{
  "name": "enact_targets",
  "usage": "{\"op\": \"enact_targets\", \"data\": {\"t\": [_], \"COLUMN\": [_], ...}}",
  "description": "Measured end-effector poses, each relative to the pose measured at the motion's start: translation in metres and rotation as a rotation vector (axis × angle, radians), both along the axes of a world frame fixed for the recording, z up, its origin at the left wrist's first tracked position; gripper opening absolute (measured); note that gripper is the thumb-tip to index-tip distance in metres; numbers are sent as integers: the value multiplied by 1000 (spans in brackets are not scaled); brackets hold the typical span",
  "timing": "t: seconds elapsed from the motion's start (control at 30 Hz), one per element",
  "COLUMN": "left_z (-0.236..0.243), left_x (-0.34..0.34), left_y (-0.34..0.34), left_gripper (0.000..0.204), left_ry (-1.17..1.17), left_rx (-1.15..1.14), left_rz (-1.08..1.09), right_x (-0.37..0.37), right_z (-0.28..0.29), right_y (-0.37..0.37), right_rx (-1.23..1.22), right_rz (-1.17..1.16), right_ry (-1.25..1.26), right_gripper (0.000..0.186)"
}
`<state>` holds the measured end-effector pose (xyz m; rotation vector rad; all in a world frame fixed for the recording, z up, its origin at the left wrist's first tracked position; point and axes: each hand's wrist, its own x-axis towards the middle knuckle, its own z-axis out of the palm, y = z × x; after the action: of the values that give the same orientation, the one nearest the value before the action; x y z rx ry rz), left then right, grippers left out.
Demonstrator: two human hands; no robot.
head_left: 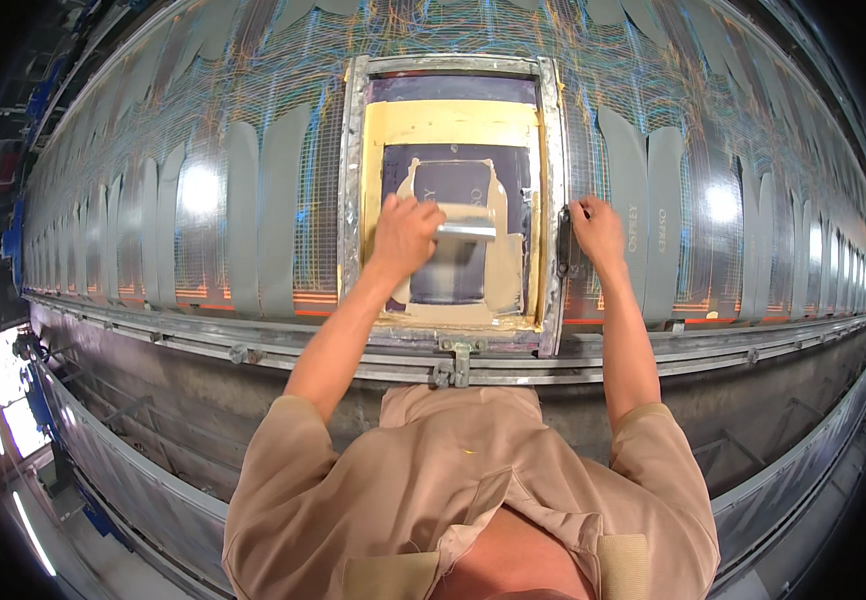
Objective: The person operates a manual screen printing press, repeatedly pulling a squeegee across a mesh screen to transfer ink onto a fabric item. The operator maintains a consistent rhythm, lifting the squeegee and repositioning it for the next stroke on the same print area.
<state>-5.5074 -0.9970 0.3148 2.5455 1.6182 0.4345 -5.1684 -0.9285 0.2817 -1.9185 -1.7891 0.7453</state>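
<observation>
My left hand (408, 235) is closed around one end of a squeegee (467, 226), a metal-edged blade slightly smeared by motion. The squeegee lies across the dark mesh of a screen-printing frame (351, 180). Beige ink (505, 265) borders the mesh in an uneven band down both sides and along the near end. Yellow tape (453, 122) covers the mesh toward the far end. At the frame's right side, the fingers of my right hand (598, 232) are curled in against a black handle (566, 228); the grip is partly hidden.
Grey fabric pieces (628, 210) lie in rows on a long, glossy table (313, 200) patterned with coloured lines. A metal rail (283, 350) runs along its near edge, with a bracket (461, 358) at the frame's near end. Another metal-edged table (153, 460) stands behind me at the left.
</observation>
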Motion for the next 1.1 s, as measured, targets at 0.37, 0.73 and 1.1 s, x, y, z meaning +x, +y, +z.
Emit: {"op": "enact_targets", "data": {"t": [0.37,0.73,1.1], "left_z": [14,3,25], "left_x": [-14,-7,1], "left_y": [131,35,-15], "left_gripper": [17,21,23], "left_ry": [-55,-112,-29], "left_rx": [-273,-255,-297], "left_rz": [63,28,0], "right_x": [-125,-126,-114], "right_z": [57,19,39], "right_y": [103,7,-50], "right_rx": [15,111,169], "right_rz": [788,785,781], "right_ry": [-172,-236,-208], "right_gripper": [35,22,23]}}
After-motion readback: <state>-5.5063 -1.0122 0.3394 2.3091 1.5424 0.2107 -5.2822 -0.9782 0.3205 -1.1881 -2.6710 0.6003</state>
